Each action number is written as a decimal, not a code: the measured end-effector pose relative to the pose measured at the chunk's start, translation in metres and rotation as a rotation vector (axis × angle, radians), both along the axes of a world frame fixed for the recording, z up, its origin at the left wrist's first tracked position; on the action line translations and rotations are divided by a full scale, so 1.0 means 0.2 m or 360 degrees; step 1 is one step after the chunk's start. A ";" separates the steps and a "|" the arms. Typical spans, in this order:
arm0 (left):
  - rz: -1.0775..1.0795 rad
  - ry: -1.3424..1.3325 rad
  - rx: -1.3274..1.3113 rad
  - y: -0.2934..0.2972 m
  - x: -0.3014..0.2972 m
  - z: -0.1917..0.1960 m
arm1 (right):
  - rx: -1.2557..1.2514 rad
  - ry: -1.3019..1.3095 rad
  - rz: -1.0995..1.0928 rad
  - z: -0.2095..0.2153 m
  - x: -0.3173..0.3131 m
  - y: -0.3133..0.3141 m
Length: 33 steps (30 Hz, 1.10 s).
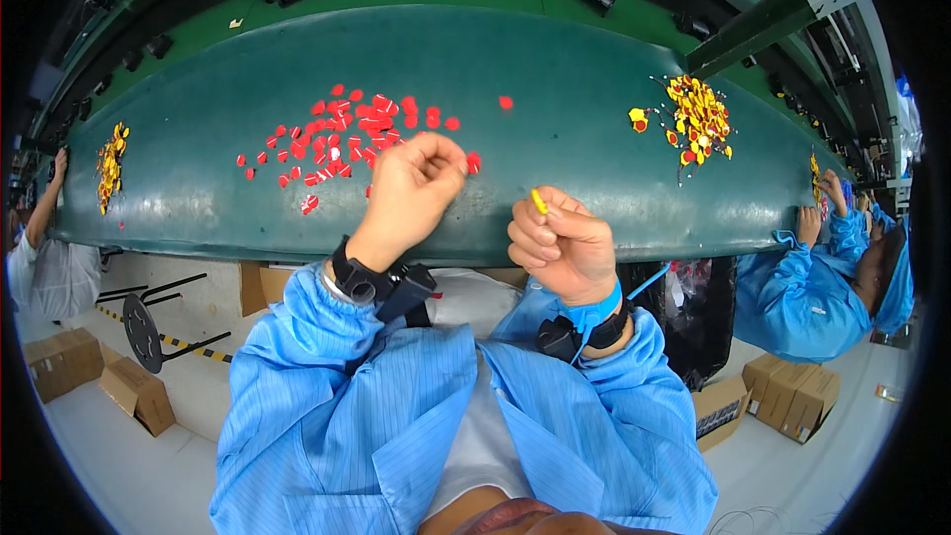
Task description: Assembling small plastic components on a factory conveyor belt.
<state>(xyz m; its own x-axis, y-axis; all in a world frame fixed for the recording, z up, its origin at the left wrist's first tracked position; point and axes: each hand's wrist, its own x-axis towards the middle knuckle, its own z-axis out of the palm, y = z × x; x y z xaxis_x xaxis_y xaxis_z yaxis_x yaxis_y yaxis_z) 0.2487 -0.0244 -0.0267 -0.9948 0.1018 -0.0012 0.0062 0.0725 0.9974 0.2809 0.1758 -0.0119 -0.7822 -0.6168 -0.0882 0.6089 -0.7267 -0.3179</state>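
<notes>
Above the near edge of the green table (560, 149): two bare hands, forearms angled inward. Hazard one: small yellow piece (540, 200), could slip should the pinch slacken, so little of it being gripped. Hazard two: loose red discs (378, 119), liable to scatter if brushed by the left hand (408, 188). Left hand: beside the scatter, fingers curled, thumb and forefinger nearly meeting; single red disc (475, 163) by the fingertips, whether held cannot be told. Right hand (567, 250): fingers folded, thumb and forefinger pressed about the yellow piece.

Factory workshop: long green workbench (565, 69), co-workers (807, 292), cartons (788, 391).
</notes>
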 end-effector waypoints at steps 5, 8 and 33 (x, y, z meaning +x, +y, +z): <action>0.0109 0.1188 -0.1406 0.02 -0.13 0.06 | 0.0137 -0.0022 -0.0152 -0.06 -0.05 0.10; -0.0566 0.1146 -0.2082 0.03 -0.18 0.02 | 0.0231 -0.0113 -0.0260 -0.08 -0.04 0.15; 0.0466 -0.0639 -0.0225 -0.44 -1.18 0.09 | 0.1289 0.0328 -0.0930 -0.21 -0.08 0.32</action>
